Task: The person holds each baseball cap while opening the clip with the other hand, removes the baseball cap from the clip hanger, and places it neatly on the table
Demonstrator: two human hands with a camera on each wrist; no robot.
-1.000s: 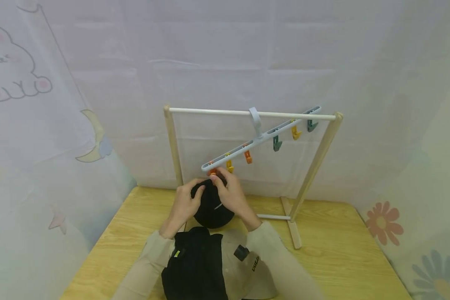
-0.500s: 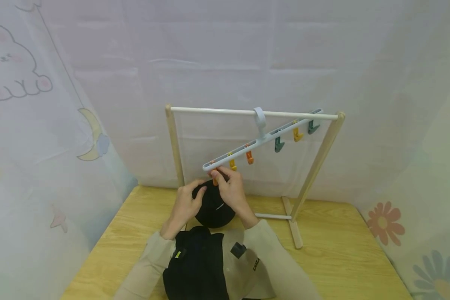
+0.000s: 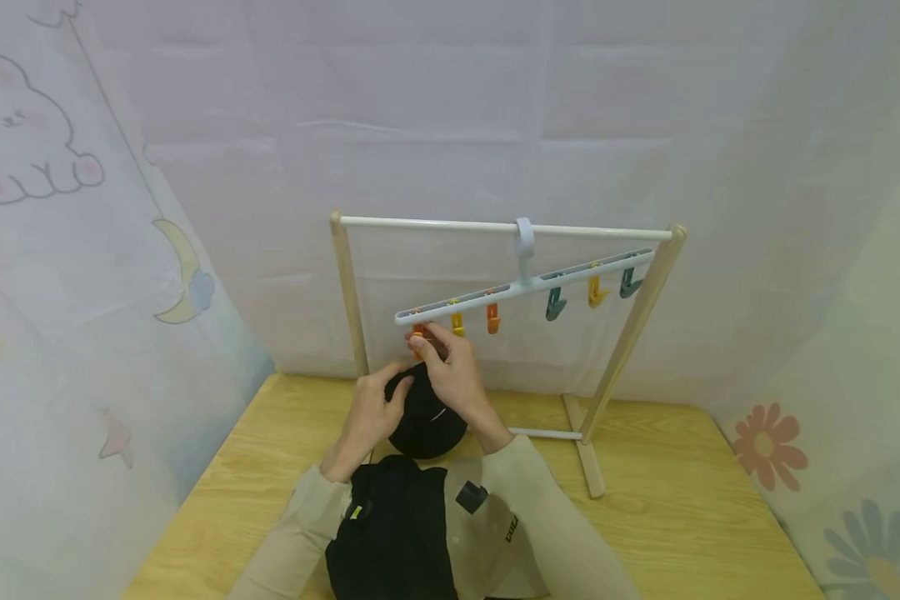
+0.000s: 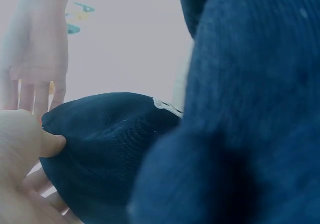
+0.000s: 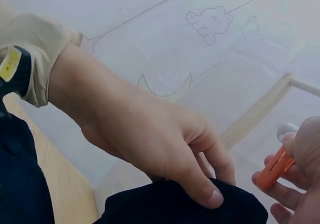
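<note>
Near the lower middle of the head view, the left hand grips the upper edge of a black cap, thumb pressed into the fabric and fingers curled behind it, as the right wrist view shows plainly. The cap hangs just above the wooden tabletop, between the two hands, with a small pale mark on its right side that is too small to read.

The right hand is just above and to the right of the cap; its thumb and fingers pinch the orange clip at the left end of the pale blue clip hanger. In the right wrist view that orange clip sits between the fingertips at the right edge of the frame.

The hanger is hooked over the white top bar of a wooden drying rack in the centre of the frame and slopes down to the left. Further clips hang along it: yellow, orange, green, yellow and green.

At the bottom centre, a black garment lies against the person's beige sleeves; a beige piece beside it bears dark lettering that reads roughly "COLA", only partly legible. A white curtain with a cartoon rabbit fills the upper left.
</note>
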